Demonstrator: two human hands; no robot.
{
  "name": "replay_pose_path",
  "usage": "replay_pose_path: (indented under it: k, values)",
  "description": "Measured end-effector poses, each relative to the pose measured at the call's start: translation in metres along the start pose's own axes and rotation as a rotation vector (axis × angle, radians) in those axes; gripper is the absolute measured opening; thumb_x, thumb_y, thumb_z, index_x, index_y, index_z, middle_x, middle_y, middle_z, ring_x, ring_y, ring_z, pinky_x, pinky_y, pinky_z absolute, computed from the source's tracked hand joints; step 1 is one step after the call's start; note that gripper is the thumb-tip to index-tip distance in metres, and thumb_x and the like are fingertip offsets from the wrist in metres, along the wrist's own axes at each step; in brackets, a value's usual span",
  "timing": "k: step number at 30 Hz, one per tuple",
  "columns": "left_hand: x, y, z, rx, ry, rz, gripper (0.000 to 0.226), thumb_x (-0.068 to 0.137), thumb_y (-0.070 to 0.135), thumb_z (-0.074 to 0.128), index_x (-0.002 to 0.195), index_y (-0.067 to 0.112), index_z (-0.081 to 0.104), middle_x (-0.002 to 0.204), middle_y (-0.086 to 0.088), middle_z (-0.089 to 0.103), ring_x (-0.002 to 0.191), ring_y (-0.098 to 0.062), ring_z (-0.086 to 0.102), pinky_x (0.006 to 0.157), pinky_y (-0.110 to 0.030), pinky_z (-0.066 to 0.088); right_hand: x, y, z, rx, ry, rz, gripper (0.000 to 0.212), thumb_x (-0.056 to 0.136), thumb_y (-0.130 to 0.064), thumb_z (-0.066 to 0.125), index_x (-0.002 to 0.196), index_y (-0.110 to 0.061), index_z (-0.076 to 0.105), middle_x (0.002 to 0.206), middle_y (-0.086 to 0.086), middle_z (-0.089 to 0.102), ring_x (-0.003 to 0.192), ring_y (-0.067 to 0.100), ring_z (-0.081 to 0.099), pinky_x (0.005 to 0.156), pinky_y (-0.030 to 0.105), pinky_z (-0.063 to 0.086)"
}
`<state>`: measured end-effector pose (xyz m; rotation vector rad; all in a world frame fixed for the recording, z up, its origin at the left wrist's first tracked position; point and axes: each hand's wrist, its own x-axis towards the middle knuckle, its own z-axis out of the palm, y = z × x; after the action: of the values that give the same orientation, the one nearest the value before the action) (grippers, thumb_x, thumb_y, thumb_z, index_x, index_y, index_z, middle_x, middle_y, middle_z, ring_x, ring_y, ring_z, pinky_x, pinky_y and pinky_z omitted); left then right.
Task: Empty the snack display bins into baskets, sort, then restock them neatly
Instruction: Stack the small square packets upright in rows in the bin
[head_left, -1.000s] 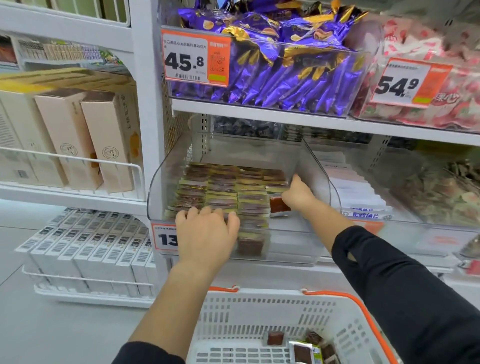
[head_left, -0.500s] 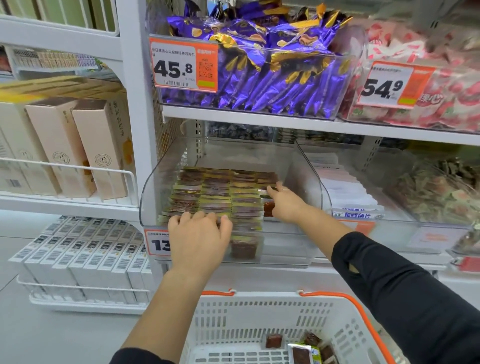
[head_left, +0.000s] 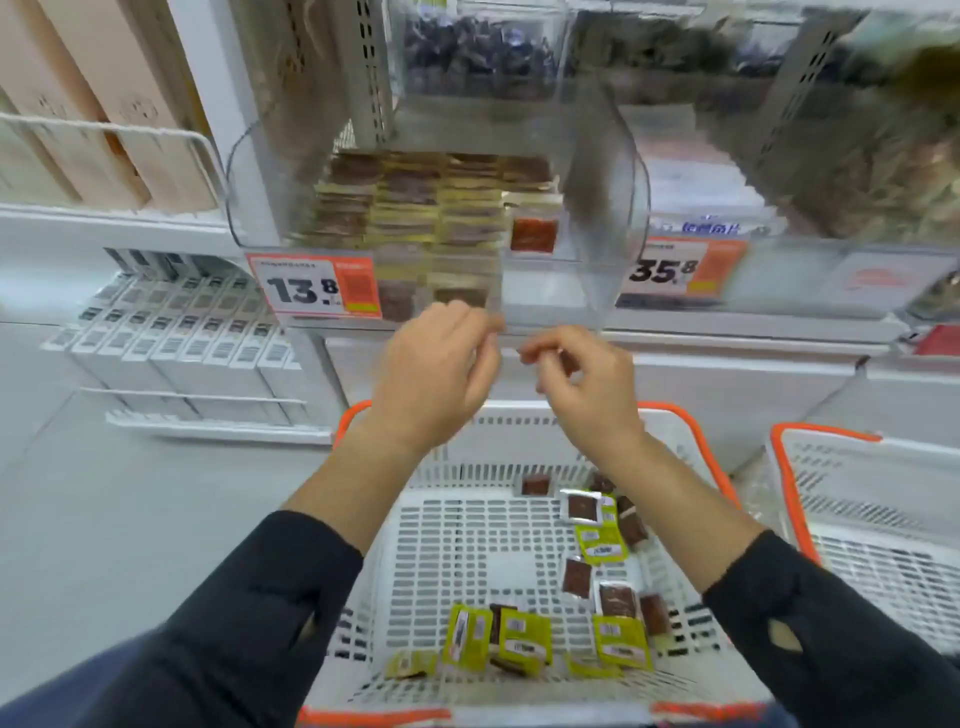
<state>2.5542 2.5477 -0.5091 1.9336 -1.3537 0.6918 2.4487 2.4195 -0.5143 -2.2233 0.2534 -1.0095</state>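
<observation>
A clear display bin (head_left: 270, 171) on the shelf holds neat rows of brown and yellow-green snack packets (head_left: 415, 202), with one red packet (head_left: 534, 235) at their right. Below it stands a white basket with an orange rim (head_left: 701, 436), and several loose packets (head_left: 519, 634) lie on its floor. Both hands hover over the basket, just under the bin's front edge. My left hand (head_left: 436, 374) has loosely curled fingers and nothing visible in it. My right hand (head_left: 587, 389) pinches a small dark packet (head_left: 566, 362), mostly hidden by the fingers.
A second white basket (head_left: 831, 467) stands at the right. Price tags 13.8 (head_left: 311, 286) and 35.8 (head_left: 670, 267) hang on the bin fronts. A neighbouring bin (head_left: 691, 197) holds white packets. White boxes (head_left: 182, 353) fill the low left shelf, above grey floor.
Both hands have come out of the bin and down over the basket. My right hand now carries a small packet. The view has tilted down toward the basket.
</observation>
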Motion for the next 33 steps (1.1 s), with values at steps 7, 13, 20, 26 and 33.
replay_pose_path:
  k: [7,13,20,26,33]
  values:
    - [-0.157,-0.030,0.050,0.130,-1.436,-0.612,0.036,0.101,0.036,0.041,0.127,0.015,0.055,0.130,-0.005,0.055,0.121,-0.028,0.052,0.101,-0.039,0.043,-0.128,0.101,0.026,-0.443,-1.213,0.497,0.032,0.100,-0.026,0.045,0.128,-0.018,0.058,0.126,0.005,0.062,0.112,0.023,0.058,0.087,0.030,0.045]
    - [-0.229,-0.027,0.073,-0.144,-1.810,-1.134,0.079,0.092,0.057,0.053,0.153,0.015,0.026,0.161,-0.003,0.017,0.143,-0.025,0.030,0.112,-0.036,0.035,-0.201,0.145,0.042,-0.396,-1.627,0.786,0.092,0.082,-0.069,0.055,0.152,-0.017,0.025,0.156,0.004,0.029,0.139,0.026,0.035,0.110,0.039,0.035]
    - [-0.259,0.004,0.121,0.009,-1.975,-0.867,0.058,0.089,0.050,0.055,0.136,0.016,0.052,0.146,-0.006,0.046,0.129,-0.026,0.047,0.107,-0.039,0.040,-0.238,0.135,0.086,-0.574,-1.552,0.568,0.097,0.079,-0.065,0.062,0.148,-0.008,0.024,0.142,0.012,0.046,0.123,0.029,0.051,0.098,0.039,0.045]
    - [-0.255,-0.011,0.135,-0.030,-1.770,-0.888,0.025,0.086,0.007,0.048,0.062,0.012,0.045,0.063,-0.001,0.046,0.059,-0.015,0.048,0.053,-0.023,0.036,-0.245,0.141,0.097,-0.599,-1.533,0.430,0.059,0.089,-0.047,0.057,0.131,-0.008,0.046,0.123,0.008,0.055,0.109,0.025,0.056,0.086,0.036,0.046]
    - [-0.266,-0.010,0.150,-0.102,-1.441,-1.175,0.013,0.078,0.011,0.054,0.066,0.012,0.050,0.065,-0.004,0.052,0.061,-0.021,0.051,0.056,-0.028,0.042,-0.249,0.159,0.097,-0.517,-1.414,0.564,0.026,0.091,-0.024,0.059,0.114,-0.014,0.060,0.114,0.008,0.060,0.102,0.027,0.061,0.080,0.035,0.049]
